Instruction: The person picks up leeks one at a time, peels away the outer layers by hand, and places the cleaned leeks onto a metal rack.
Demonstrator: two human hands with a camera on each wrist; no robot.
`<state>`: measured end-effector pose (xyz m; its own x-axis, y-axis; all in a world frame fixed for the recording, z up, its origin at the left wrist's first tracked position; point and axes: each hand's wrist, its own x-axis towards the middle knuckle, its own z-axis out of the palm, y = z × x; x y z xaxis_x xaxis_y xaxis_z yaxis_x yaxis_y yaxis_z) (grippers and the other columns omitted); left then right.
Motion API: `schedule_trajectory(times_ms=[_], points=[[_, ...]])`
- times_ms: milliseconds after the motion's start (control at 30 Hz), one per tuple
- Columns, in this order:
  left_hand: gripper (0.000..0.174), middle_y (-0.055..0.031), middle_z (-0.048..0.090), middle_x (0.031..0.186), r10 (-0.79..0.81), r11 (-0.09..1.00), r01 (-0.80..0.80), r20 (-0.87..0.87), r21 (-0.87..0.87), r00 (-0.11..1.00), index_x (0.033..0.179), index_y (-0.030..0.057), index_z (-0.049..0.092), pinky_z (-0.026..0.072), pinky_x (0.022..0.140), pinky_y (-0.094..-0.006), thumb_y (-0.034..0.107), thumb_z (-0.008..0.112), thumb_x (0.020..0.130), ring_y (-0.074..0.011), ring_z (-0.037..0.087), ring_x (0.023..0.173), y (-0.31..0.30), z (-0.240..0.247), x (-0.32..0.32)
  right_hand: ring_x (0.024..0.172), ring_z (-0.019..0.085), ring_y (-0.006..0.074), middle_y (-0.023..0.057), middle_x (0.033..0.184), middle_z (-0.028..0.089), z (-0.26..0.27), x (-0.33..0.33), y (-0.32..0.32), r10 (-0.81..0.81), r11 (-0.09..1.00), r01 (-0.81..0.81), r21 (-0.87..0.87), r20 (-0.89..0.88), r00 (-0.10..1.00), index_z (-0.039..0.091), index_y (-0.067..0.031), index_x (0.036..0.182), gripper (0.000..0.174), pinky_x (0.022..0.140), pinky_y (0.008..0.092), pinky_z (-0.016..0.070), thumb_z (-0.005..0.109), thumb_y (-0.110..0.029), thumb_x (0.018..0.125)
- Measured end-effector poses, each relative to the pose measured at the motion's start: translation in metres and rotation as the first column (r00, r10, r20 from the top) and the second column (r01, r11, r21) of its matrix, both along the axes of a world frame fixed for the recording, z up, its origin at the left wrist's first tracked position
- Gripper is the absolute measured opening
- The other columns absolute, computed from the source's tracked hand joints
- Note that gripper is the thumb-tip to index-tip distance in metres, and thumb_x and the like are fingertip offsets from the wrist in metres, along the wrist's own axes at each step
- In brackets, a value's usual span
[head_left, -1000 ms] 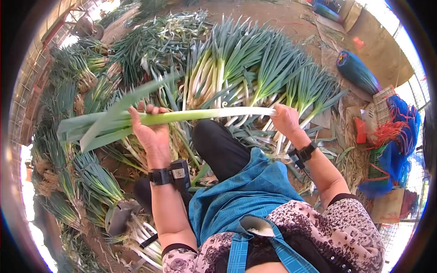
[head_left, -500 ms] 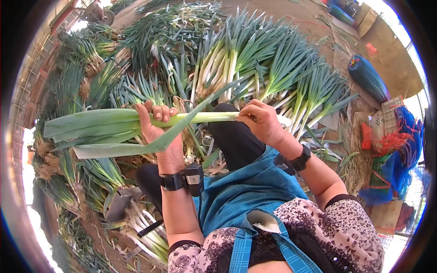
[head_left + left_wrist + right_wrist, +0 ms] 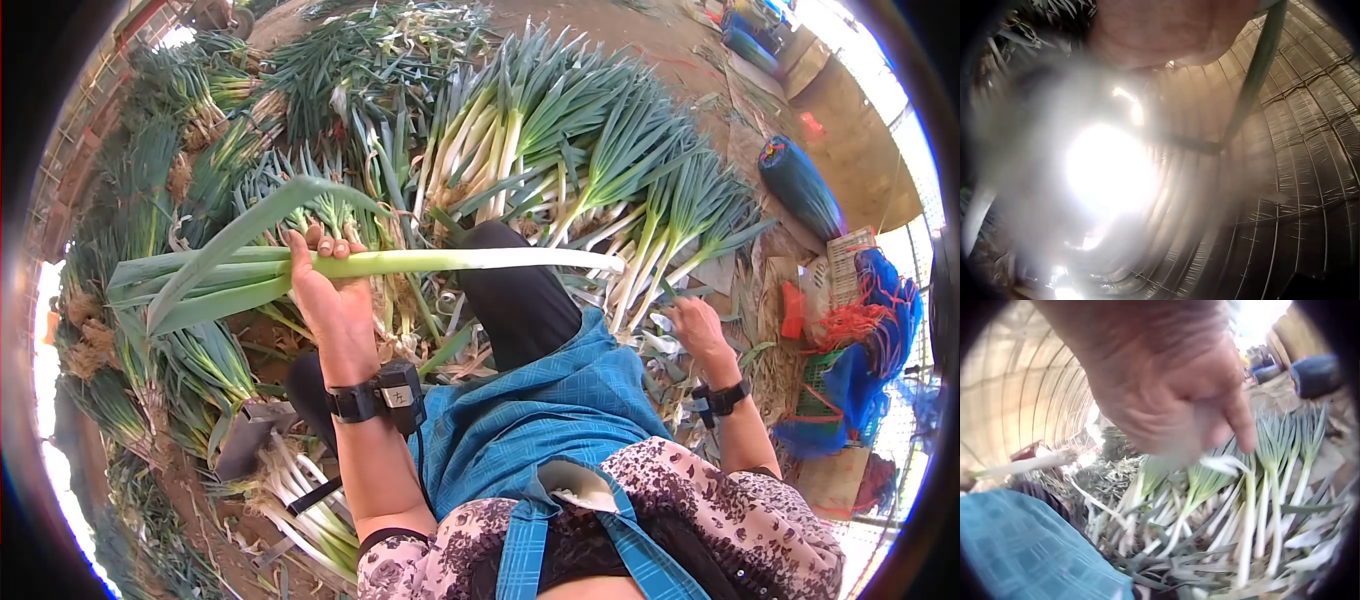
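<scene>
A long green onion (image 3: 480, 258) lies level across the front of the person's knee, its white end to the right and its green leaves to the left. My left hand (image 3: 335, 300), palm up, grips it where the stalk turns green, and one long leaf bends up and over. My right hand (image 3: 700, 330) is apart from the stalk, low at the right, with fingers bent and one finger pointing down. In the right wrist view a thin white strip (image 3: 1225, 464) shows right at its fingertips; I cannot tell if they pinch it.
Fanned green onions (image 3: 600, 150) lie ahead on the ground. Tied bundles (image 3: 205, 370) are heaped at the left. More white stalks (image 3: 310, 510) lie by a metal plate (image 3: 255, 440). Blue netting (image 3: 875, 350) and a packed dark sack (image 3: 800, 185) are at the right.
My right hand has gone from the white end to mid-stalk, then off the onion, down and to the right. My left hand keeps its grip, and the loose leaf has swung back up and left.
</scene>
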<state>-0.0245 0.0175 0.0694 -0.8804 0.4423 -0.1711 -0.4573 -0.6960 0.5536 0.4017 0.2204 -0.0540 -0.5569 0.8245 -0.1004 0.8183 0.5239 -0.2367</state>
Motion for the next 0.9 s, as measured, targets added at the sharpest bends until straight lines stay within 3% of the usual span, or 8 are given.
schedule_trajectory(times_ms=[133, 233, 433, 467, 533, 567, 833, 900], points=[[0.029, 0.0003, 0.041, 0.063, -0.039, 0.999, 0.039, 0.031, -0.001, 0.999, 0.088, 0.0024, 0.051, 0.0391, 0.066, -0.03, 0.031, 0.054, 0.094, -0.0131, 0.042, 0.06, 0.004, 0.006, 0.009, 0.087, 0.06, 0.0329, 0.014, 0.096, 0.061, 0.059, -0.118, -0.044, 0.284, 0.959, -0.218, 0.183, -0.579, 0.764, 0.064, -0.0035, 0.098, 0.029, 0.077, 0.0396, 0.0487, 0.073, -0.019, 0.075], [0.026, 0.0, 0.042, 0.065, -0.062, 0.998, 0.062, 0.045, 0.005, 0.997, 0.087, 0.0027, 0.051, 0.0392, 0.066, -0.0305, 0.028, 0.055, 0.093, -0.0138, 0.043, 0.062, 0.001, 0.011, 0.012, 0.09, 0.06, 0.0325, 0.0144, 0.101, 0.062, 0.077, -0.185, -0.062, 0.494, 0.87, -0.345, 0.353, -0.614, 0.616, 0.063, -0.0029, 0.1, 0.034, 0.076, 0.0375, 0.05, 0.075, -0.016, 0.072], [0.011, -0.0002, 0.043, 0.073, -0.006, 0.998, 0.01, 0.069, -0.062, 0.998, 0.088, 0.0077, 0.052, 0.0414, 0.065, -0.0291, 0.015, 0.06, 0.089, -0.0149, 0.043, 0.066, -0.023, 0.013, 0.014, 0.08, 0.05, 0.029, 0.0121, 0.08, 0.051, 0.067, -0.232, -0.065, 0.743, 0.669, -0.584, 0.459, -0.399, 0.537, 0.052, -0.0022, 0.079, 0.009, 0.075, 0.0387, 0.0434, 0.054, -0.011, 0.077], [0.01, -0.0003, 0.044, 0.073, -0.025, 0.999, 0.029, 0.086, -0.044, 0.996, 0.089, 0.0066, 0.053, 0.0415, 0.065, -0.0286, 0.013, 0.061, 0.088, -0.0148, 0.043, 0.067, -0.028, 0.006, 0.009, 0.082, 0.05, 0.0284, 0.0118, 0.08, 0.05, 0.074, -0.232, -0.063, 0.812, 0.504, -0.706, 0.498, 0.006, 0.584, 0.053, 0.0001, 0.083, 0.015, 0.074, 0.0376, 0.044, 0.054, -0.012, 0.075], [0.011, 0.0, 0.045, 0.071, 0.067, 0.983, -0.072, -0.04, -0.168, 0.997, 0.089, 0.0059, 0.053, 0.0414, 0.064, -0.0279, 0.013, 0.061, 0.088, -0.0134, 0.044, 0.066, -0.024, 0.009, 0.021, 0.082, 0.05, 0.0279, 0.0117, 0.082, 0.051, 0.069, -0.234, -0.064, 0.794, 0.589, -0.637, 0.497, -0.21, 0.57, 0.057, 0.0012, 0.079, 0.017, 0.073, 0.0358, 0.0454, 0.055, -0.012, 0.07], [0.011, 0.0003, 0.045, 0.07, 0.075, 0.996, -0.069, 0.117, -0.048, 0.99, 0.089, 0.0062, 0.053, 0.0412, 0.064, -0.0277, 0.014, 0.061, 0.089, -0.013, 0.044, 0.065, -0.025, 0.001, 0.01, 0.082, 0.051, 0.0281, 0.0122, 0.082, 0.051, 0.07, -0.234, -0.065, 0.745, 0.666, -0.616, 0.42, -0.347, 0.57, 0.057, 0.0025, 0.08, 0.017, 0.07, 0.0357, 0.0467, 0.055, -0.012, 0.071], [0.01, 0.0013, 0.047, 0.07, 0.056, 0.998, -0.059, 0.124, 0.015, 0.991, 0.089, 0.0072, 0.053, 0.0406, 0.065, -0.0272, 0.014, 0.061, 0.089, -0.0123, 0.045, 0.066, -0.031, -0.007, 0.009, 0.078, 0.053, 0.0265, 0.0118, 0.082, 0.051, 0.069, -0.234, -0.065, 0.809, 0.564, -0.671, 0.481, -0.16, 0.565, 0.057, 0.0046, 0.079, 0.02, 0.059, 0.0341, 0.0481, 0.057, -0.013, 0.07], [0.01, 0.001, 0.047, 0.071, 0.049, 0.998, -0.052, 0.132, 0.018, 0.99, 0.086, 0.0083, 0.053, 0.041, 0.066, -0.028, 0.014, 0.061, 0.089, -0.0129, 0.044, 0.065, -0.037, -0.014, 0.006, 0.076, 0.052, 0.0272, 0.0115, 0.079, 0.052, 0.072, -0.233, -0.066, 0.849, 0.4, -0.664, 0.632, 0.019, 0.529, 0.058, 0.0024, 0.079, 0.02, 0.057, 0.0335, 0.0464, 0.056, -0.015, 0.07]])
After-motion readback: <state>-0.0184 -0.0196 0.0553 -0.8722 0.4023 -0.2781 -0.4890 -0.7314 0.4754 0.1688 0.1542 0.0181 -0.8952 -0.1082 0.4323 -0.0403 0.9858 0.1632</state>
